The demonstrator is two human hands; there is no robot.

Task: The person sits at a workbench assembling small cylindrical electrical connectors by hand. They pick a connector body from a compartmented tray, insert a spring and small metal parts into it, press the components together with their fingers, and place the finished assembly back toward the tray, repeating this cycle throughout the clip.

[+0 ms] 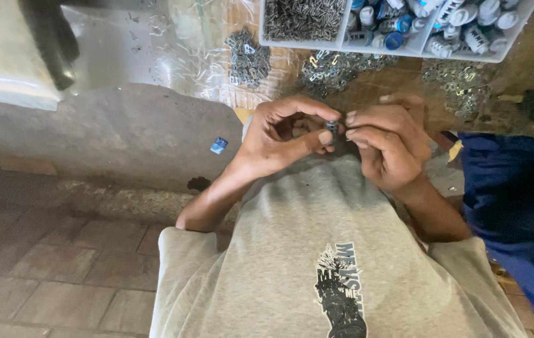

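My left hand (282,134) and my right hand (389,144) meet in front of my chest, over my grey shirt. Between the fingertips of both hands sits a small dark metal part (332,126). The left thumb and forefinger pinch it from the left. The right fingertips press against it from the right. Most of the part is hidden by my fingers.
A white divided tray (342,42) at the top holds small metal clips and blue-and-white cylinders. Loose piles of metal clips (248,59) lie on the brown surface before it. A clear plastic bag (135,47) lies at left, blue fabric (517,194) at right, a brick floor below.
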